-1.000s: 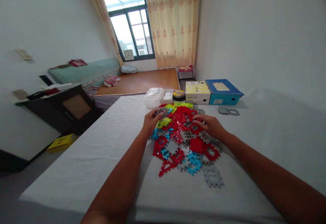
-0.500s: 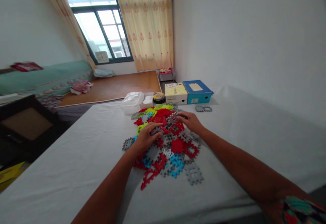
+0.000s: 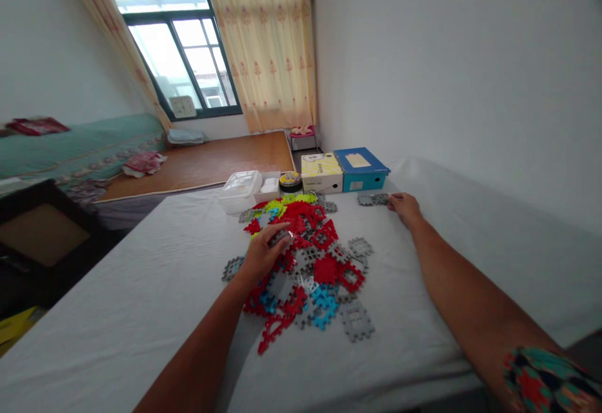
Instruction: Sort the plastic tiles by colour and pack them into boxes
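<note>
A heap of notched interlocking plastic tiles (image 3: 326,270) in red, grey, blue and lime green lies on the white-covered table (image 3: 414,313). Over the heap's left side, my left hand (image 3: 264,253) has its fingers and thumb curled around a grey tile (image 3: 281,238), partly hidden by the hand. Reaching out to the right, my right hand (image 3: 405,208) pinches the edge of a grey tile (image 3: 380,199) at the table. That tile sits against another grey tile (image 3: 365,200), to the right of the heap and in front of the blue box (image 3: 361,168).
Behind the heap stand a clear plastic container (image 3: 239,192), a white tray (image 3: 268,185), a round black tub (image 3: 290,182) and a yellow-and-white box (image 3: 322,173). A white wall (image 3: 451,74) borders the right side. A dark chair (image 3: 40,237) is at the left.
My right hand has moved from the heap to the right with a grey tile, setting it by the grey tiles there. My left hand has shifted slightly left and down over the heap.
</note>
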Demonstrator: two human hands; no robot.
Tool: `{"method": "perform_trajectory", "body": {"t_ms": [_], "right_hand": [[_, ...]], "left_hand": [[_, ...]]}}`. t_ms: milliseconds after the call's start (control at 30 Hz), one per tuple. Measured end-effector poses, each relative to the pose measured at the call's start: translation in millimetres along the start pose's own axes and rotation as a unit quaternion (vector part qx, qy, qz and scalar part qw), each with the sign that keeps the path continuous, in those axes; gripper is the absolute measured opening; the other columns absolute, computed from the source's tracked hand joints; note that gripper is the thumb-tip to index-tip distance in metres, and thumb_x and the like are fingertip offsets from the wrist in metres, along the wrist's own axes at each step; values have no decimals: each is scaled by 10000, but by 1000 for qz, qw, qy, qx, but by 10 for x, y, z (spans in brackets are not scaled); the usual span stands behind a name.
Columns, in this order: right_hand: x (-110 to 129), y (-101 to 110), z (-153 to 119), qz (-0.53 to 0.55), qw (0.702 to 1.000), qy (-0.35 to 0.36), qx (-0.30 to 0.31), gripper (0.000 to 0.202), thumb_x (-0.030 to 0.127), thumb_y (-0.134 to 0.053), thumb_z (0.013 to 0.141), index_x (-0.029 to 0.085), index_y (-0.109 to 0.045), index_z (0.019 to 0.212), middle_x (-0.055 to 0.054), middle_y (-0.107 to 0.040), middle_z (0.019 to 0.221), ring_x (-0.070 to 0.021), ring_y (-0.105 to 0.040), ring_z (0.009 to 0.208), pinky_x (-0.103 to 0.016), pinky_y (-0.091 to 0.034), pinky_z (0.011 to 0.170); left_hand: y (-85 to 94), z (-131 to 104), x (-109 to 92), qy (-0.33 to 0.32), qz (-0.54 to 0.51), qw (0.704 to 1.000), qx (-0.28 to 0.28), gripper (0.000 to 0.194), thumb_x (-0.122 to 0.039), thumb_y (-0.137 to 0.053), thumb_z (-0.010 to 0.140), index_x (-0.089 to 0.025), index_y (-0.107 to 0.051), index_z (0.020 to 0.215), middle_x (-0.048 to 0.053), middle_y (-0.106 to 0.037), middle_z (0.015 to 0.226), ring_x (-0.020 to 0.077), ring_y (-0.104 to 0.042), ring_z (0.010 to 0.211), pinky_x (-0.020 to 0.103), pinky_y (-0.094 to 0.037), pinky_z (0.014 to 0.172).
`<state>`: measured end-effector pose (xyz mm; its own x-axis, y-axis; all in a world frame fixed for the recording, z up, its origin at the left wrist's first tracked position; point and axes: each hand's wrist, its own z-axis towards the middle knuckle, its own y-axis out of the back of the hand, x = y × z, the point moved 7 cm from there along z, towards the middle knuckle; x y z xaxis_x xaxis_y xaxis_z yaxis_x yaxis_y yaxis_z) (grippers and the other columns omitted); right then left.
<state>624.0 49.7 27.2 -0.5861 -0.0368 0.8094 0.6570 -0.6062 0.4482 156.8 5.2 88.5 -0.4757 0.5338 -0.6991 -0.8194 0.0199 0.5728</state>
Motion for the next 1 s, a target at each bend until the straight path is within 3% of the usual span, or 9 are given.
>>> {"method": "perform_trajectory", "body": {"t_ms": [100,200,300,400,533,633,733,867,1000], "right_hand": [[131,-20,-3,-35,999,-5,-18,224,331,-616,769,138,-685,858,-118,-700,822,-231,-675,760,-388,-532,769],[632,-140,-114,-81,993,78,-28,251,334,-590,784,153,-694,923,-158,-673,1048,-257,-652,882,-419,-488,876],[1348,-578,-562,0,975,171,143,295,417,-519,873,194,-683,977,-83,-702,932,-204,-644,750,-362,-510,767],[1977,-997,-1309,113,905,220,346,300,463,-562,876,235,-657,1045,-35,-711,946,-171,-645,764,-303,-506,696],[2251,-1190,-1796,173,890,207,368,280,439,-662,814,244,-600,1004,-16,-695,888,-160,-632,732,-291,-506,653],[2090,-1209,-1608,214,901,175,335,260,445,-671,802,229,-590,921,-10,-688,844,-160,-641,731,-297,-520,665],[1611,-1063,-1034,260,933,85,235,347,491,-722,731,200,-591,869,-13,-685,771,-168,-662,704,-310,-546,661],[673,-573,-272,278,959,-45,24,387,457,-781,633,179,-579,812,-10,-662,681,-159,-663,627,-305,-580,620],[-14,-130,10,221,961,-118,-120,226,324,-725,686,187,-558,755,7,-620,616,-143,-648,570,-271,-592,555]], "left_hand": [[-1,12,95,32,-75,997,-9,446,-298,-592,819,-212,-621,1256,65,-693,1145,239,-644,1021,379,-500,925],[-42,4,65,41,-166,985,0,514,-263,-585,811,-190,-560,1319,75,-685,1137,217,-646,994,351,-514,894],[-107,-24,-55,34,-205,978,10,495,-256,-599,820,-190,-561,1309,74,-678,1145,205,-636,1013,328,-506,905],[-181,-61,-153,20,-215,976,11,470,-261,-608,831,-190,-574,1294,77,-679,1153,207,-637,1013,326,-506,904],[-267,-93,-218,-8,-219,975,23,431,-261,-626,834,-205,-606,1262,79,-673,1186,220,-626,1074,344,-490,955],[-268,-85,-221,-17,-216,976,36,428,-278,-625,846,-212,-602,1269,87,-644,1252,224,-605,1132,354,-485,976],[-157,-41,-121,6,-207,978,16,423,-319,-623,847,-196,-610,1252,98,-671,1193,223,-632,1079,357,-516,920],[62,9,111,55,-201,977,-56,364,-347,-628,821,-165,-674,1132,87,-714,1053,223,-660,995,354,-536,855],[166,21,257,86,-201,971,-92,375,-364,-625,805,-159,-685,1113,74,-726,1010,219,-667,964,344,-545,819]]}}
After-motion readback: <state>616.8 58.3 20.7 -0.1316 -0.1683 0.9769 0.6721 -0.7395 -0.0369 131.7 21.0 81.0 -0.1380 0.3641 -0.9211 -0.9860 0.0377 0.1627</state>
